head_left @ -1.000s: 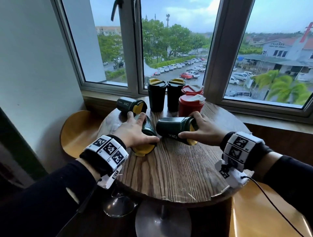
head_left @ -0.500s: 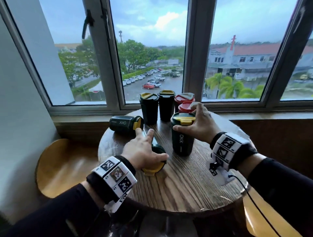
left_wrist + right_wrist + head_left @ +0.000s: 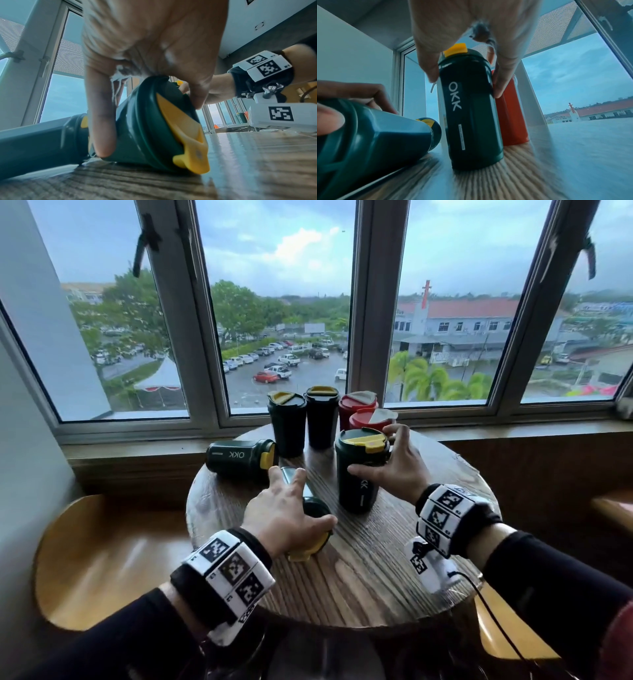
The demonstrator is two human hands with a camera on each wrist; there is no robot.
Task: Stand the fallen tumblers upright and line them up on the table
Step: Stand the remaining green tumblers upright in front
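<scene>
A dark green tumbler with a yellow lid (image 3: 359,470) (image 3: 471,111) stands upright in the middle of the round wooden table (image 3: 363,577). My right hand (image 3: 394,467) (image 3: 464,75) grips it near the top. A second green tumbler (image 3: 310,515) (image 3: 150,128) lies on its side, yellow lid toward me, and my left hand (image 3: 287,515) (image 3: 145,111) grips its upper end from above. A third green tumbler (image 3: 239,455) lies fallen at the back left. Two green tumblers (image 3: 301,419) and two red ones (image 3: 361,412) stand upright by the window.
The window sill (image 3: 513,429) runs just behind the table. Wooden seats sit at the lower left (image 3: 102,559) and lower right (image 3: 507,631). A cable (image 3: 500,621) trails from the right wrist unit.
My right hand has tipped its tumbler from lying on its side to standing upright. My left hand has stayed on the fallen tumbler.
</scene>
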